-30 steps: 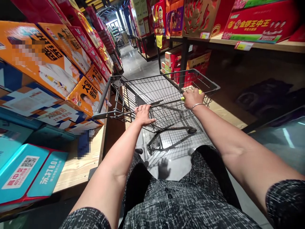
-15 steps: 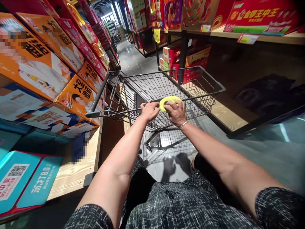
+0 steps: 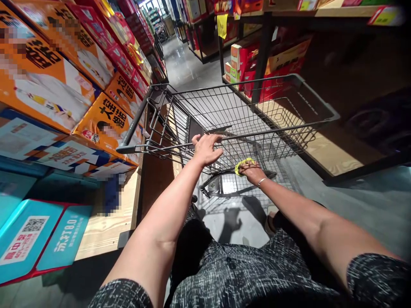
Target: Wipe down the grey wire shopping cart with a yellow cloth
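Note:
In front of me a dark wire shopping cart (image 3: 279, 132) stands sideways, its handle end to the left. My left hand (image 3: 207, 147) lies over the near top rail, fingers and thumb spread apart. Lower and to the right, my right hand (image 3: 252, 171) is closed around a bunched yellow cloth (image 3: 239, 167) beside the near side of the basket. Most of the cloth is hidden by the fingers. Whether it touches the wires, I cannot tell.
Stacked orange boxes (image 3: 48, 81) and a turquoise box (image 3: 28, 235) fill the wooden shelf at left. A black-framed shelf with red packages (image 3: 282, 72) stands right, close to the cart's far end. A grey aisle floor (image 3: 180, 64) runs ahead.
My right hand has moved down and right, away from the left hand, taking the yellow cloth off the top rail. The left hand's thumb has spread. The view has tilted down slightly.

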`<control>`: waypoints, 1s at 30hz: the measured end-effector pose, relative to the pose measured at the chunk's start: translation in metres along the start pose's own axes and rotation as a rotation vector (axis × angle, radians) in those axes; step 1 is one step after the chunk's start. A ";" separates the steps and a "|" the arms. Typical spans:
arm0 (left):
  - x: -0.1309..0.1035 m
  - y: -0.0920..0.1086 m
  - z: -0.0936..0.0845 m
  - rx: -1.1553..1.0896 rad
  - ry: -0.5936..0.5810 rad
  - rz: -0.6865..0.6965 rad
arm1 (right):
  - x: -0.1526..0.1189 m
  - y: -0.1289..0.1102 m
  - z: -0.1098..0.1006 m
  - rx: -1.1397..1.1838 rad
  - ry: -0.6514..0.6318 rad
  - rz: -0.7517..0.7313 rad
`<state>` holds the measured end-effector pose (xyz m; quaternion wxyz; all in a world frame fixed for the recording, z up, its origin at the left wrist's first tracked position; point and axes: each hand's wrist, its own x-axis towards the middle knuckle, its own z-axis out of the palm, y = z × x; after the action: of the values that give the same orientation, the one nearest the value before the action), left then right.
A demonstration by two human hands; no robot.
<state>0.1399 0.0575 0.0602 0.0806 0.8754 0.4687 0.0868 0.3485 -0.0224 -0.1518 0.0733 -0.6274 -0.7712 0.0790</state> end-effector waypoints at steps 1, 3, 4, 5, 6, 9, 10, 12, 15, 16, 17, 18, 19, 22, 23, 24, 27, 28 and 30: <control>0.000 -0.002 0.000 0.004 0.000 0.001 | 0.000 0.000 -0.011 -0.001 0.025 -0.025; 0.001 -0.006 0.000 0.007 -0.003 0.004 | 0.000 -0.001 -0.041 -0.007 0.115 -0.067; 0.001 -0.008 0.000 0.007 -0.004 0.007 | 0.001 -0.002 -0.056 -0.016 0.182 -0.064; 0.002 -0.010 0.000 0.004 -0.002 0.010 | 0.001 -0.002 -0.070 -0.029 0.247 -0.041; 0.003 -0.012 -0.001 0.000 0.001 0.015 | 0.001 -0.002 -0.082 -0.043 0.301 -0.002; 0.005 -0.017 -0.001 -0.020 0.014 0.022 | -0.001 0.002 -0.090 -0.078 0.386 0.057; 0.005 -0.018 -0.001 -0.027 0.016 0.022 | -0.003 0.003 -0.083 -0.080 0.394 0.037; 0.006 -0.021 0.000 -0.036 0.020 0.021 | -0.009 0.007 -0.058 -0.074 0.376 -0.027; 0.006 -0.026 0.001 -0.038 0.034 0.030 | -0.021 0.008 -0.013 -0.063 0.234 -0.032; 0.006 -0.027 0.001 -0.033 0.039 0.031 | -0.025 0.007 -0.001 -0.061 0.182 -0.018; 0.006 -0.028 0.000 -0.024 0.042 0.029 | -0.028 0.005 0.007 -0.058 0.134 -0.012; 0.006 -0.028 0.000 -0.011 0.042 0.024 | -0.032 0.003 0.011 -0.055 0.097 -0.016; 0.006 -0.027 0.000 0.004 0.039 0.018 | -0.035 0.001 0.011 -0.051 0.071 -0.028; 0.004 -0.019 -0.001 0.047 0.029 0.022 | -0.042 -0.007 -0.011 -0.059 0.128 -0.086; 0.003 -0.014 0.000 0.061 0.015 0.046 | -0.045 -0.010 -0.025 -0.070 0.213 -0.108; 0.002 -0.008 0.002 0.073 -0.006 0.080 | -0.049 -0.011 -0.040 -0.084 0.325 -0.126; -0.003 0.011 0.010 0.102 -0.085 0.187 | -0.064 -0.005 -0.089 -0.113 0.653 -0.086; -0.004 0.016 0.013 0.108 -0.098 0.208 | -0.071 0.000 -0.103 -0.117 0.722 -0.031; -0.008 0.023 0.018 0.122 -0.101 0.227 | -0.085 0.015 -0.123 -0.121 0.812 0.127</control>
<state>0.1583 0.0375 0.0476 0.0402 0.9294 0.3662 0.0227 0.4063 -0.0991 -0.0365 0.3293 -0.6572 -0.6427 -0.2158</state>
